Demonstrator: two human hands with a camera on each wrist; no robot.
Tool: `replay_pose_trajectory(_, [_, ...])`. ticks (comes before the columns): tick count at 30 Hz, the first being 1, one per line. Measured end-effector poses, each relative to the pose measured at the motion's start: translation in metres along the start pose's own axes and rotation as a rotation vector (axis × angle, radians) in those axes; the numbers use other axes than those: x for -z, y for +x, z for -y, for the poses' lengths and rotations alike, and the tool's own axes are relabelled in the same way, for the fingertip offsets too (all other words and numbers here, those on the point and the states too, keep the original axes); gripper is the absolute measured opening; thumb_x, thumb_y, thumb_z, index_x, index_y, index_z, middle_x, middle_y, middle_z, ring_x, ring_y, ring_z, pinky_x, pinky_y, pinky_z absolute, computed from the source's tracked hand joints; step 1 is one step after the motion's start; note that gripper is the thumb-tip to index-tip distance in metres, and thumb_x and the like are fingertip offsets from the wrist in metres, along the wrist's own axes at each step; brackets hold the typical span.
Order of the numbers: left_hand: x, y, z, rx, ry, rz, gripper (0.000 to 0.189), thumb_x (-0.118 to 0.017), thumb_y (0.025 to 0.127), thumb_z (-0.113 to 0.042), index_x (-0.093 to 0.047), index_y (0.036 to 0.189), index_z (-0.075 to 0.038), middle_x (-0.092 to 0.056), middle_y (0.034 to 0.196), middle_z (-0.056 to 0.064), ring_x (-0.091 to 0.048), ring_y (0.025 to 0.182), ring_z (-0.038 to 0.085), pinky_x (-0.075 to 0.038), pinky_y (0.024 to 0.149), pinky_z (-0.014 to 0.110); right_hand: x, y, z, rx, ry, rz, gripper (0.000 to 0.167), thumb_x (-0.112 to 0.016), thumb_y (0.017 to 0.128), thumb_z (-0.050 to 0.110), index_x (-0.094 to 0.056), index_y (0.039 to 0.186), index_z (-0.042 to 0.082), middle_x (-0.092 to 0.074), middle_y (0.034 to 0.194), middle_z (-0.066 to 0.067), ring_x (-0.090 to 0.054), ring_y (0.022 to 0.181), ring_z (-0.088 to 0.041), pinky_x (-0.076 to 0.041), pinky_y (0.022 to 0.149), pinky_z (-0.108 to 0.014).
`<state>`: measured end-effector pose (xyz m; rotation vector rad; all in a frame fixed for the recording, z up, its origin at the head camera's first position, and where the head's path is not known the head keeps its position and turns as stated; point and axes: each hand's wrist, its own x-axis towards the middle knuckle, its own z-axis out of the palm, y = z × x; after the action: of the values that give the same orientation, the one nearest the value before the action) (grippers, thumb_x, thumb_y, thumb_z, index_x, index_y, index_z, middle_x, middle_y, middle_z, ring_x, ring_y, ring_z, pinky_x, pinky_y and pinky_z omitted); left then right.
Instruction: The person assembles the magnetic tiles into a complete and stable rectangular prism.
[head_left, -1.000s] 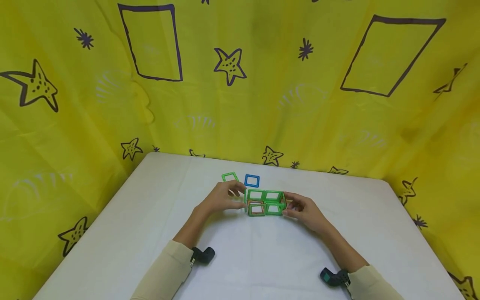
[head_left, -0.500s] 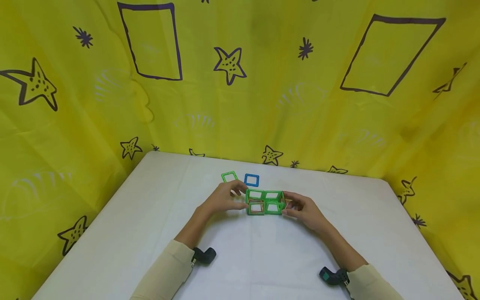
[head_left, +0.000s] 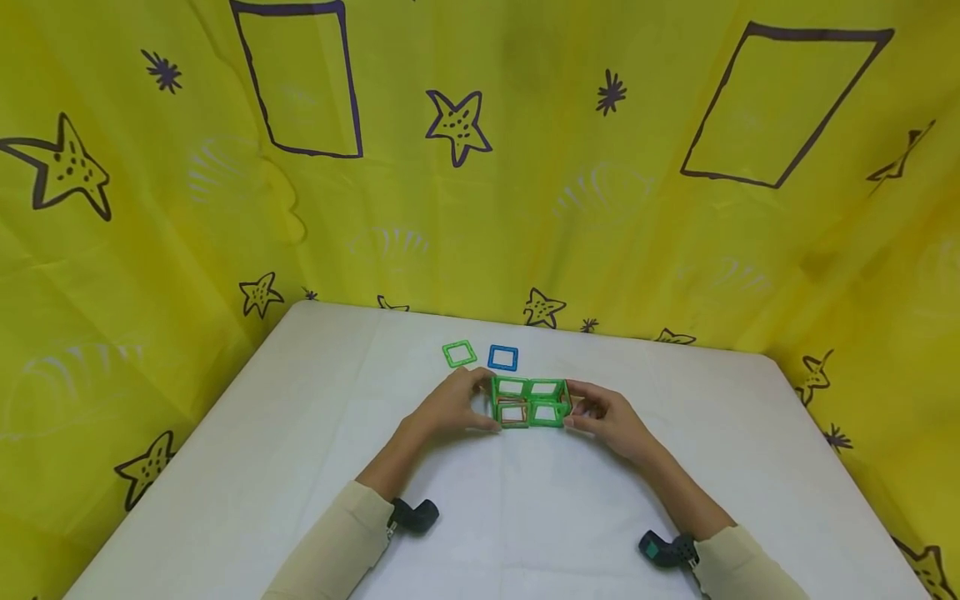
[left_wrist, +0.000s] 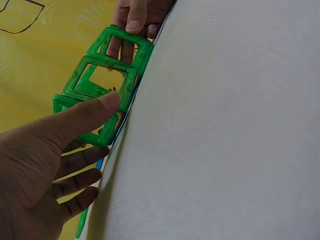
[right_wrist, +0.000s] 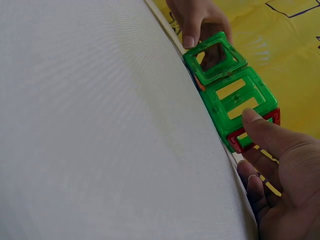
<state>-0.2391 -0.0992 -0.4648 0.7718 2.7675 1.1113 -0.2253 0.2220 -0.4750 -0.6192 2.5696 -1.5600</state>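
Between both hands in the head view stands a small open box of magnetic tiles, mostly green frames with orange-red ones showing low inside. My left hand grips its left end, thumb on the front face in the left wrist view and index finger around the far side; the other fingers extend loosely below. A green end tile stands against that end. At the other end my right hand holds the box between thumb and fingers, around a red end tile seen in the right wrist view.
Behind the box lie a flat light green tile and a flat blue tile. Everything sits on a white-covered table. A yellow patterned curtain hangs along the table's back and sides.
My left hand has moved slightly right, bringing the upright green tile from a small gap up against the box. The loose light green tile is now uncovered. My right hand stays put.
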Motion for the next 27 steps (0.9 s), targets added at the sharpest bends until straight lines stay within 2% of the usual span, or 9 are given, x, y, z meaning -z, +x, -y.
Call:
replay_pose_trajectory(11, [-0.009,-0.001,0.000,0.014,0.031,-0.027,0.083,-0.098,0.074,-0.029,-0.058,0.142,-0.005,-0.061,0.119,0.003,-0.054,0.108,0.019,-0.050,0.098,0.037,0.001,0.000,-0.002,-0.007,-0.005,-0.003,0.058,-0.082,0.090,0.003,-0.060,0.143,-0.005,-0.068,0.105,-0.012,-0.055,0.083,-0.019,-0.045,0.068,-0.023])
replay_pose_trajectory(19, [-0.010,-0.001,0.000,-0.010,0.025,-0.020,0.063,-0.096,0.077,-0.026,-0.064,0.127,-0.007,-0.060,0.112,0.000,-0.052,0.105,0.018,-0.050,0.095,0.036,0.000,0.000,0.000,-0.012,-0.015,-0.001,0.058,-0.082,0.090,0.004,-0.060,0.143,-0.005,-0.067,0.107,-0.012,-0.055,0.086,-0.020,-0.045,0.069,-0.024])
replay_pose_trajectory(27, [-0.008,-0.002,-0.001,-0.020,0.010,-0.015,0.055,-0.094,0.079,-0.025,-0.065,0.122,-0.007,-0.058,0.109,-0.001,-0.050,0.102,0.019,-0.049,0.091,0.036,0.000,0.000,0.000,-0.019,-0.020,-0.007,0.058,-0.082,0.090,0.005,-0.060,0.144,-0.004,-0.068,0.110,-0.012,-0.056,0.087,-0.021,-0.046,0.070,-0.024])
